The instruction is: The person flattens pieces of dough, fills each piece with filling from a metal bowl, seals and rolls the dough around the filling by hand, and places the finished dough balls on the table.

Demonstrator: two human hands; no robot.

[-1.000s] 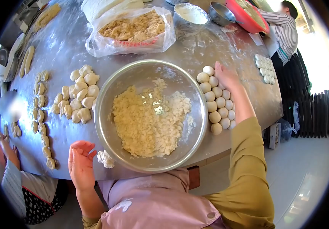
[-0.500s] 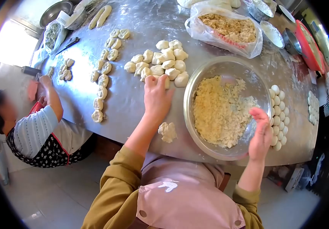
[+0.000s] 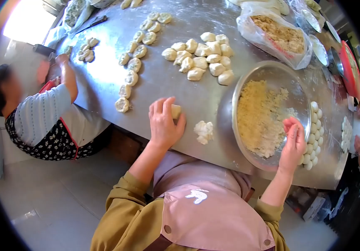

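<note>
My left hand point(image 3: 165, 123) is low over the metal table, its fingers and thumb closed round a pale dough piece point(image 3: 176, 111) that they partly cover. Just right of it lies a ragged lump of dough point(image 3: 204, 132). My right hand point(image 3: 293, 146) hovers at the near right side of a large steel bowl point(image 3: 239, 138), fingers curled in towards the thumb; whether anything is between them cannot be seen. Inside the bowl is a crumbly yellow and whitish filling point(image 3: 257, 117). Beyond my hands sits a cluster of dough pieces point(image 3: 200, 62).
A row of filled dough rounds point(image 3: 134, 65) runs along the left. Smooth white balls point(image 3: 314, 138) line the bowl's right side. At the back is a plastic bag of brown shredded filling point(image 3: 278, 33). A co-worker point(image 3: 42, 113) works at the left edge.
My left hand has drawn back from the dough cluster towards the near edge, bringing a dough piece along. My right hand's fingers have curled in. The view has shifted.
</note>
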